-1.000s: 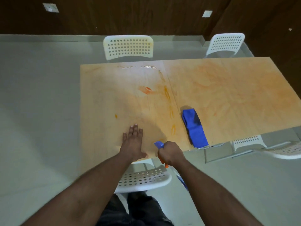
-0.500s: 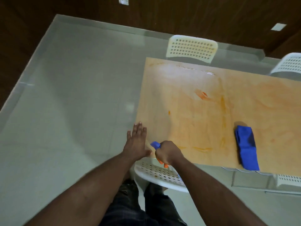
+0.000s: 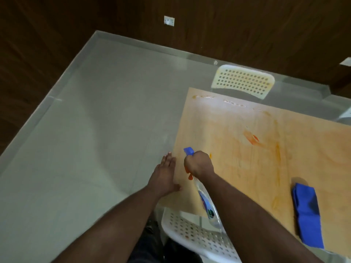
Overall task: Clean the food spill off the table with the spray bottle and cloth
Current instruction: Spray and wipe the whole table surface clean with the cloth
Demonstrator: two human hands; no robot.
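Note:
My right hand grips the neck of a clear spray bottle with a blue nozzle and orange trigger, held over the near left part of the wooden table. The nozzle points away from me toward the table's left edge. My left hand lies flat with straight fingers at the table's left edge. Orange food smears streak the tabletop, heaviest near the middle. A folded blue cloth lies on the table near its front edge, to the right of both hands.
A white perforated chair stands under the table's front edge right below my arms. Another white chair stands at the far side. Grey floor spreads to the left, bounded by dark wooden walls.
The view has swung left. My right hand has moved the bottle forward over the table's left part. My left hand has stayed flat near the table's left edge.

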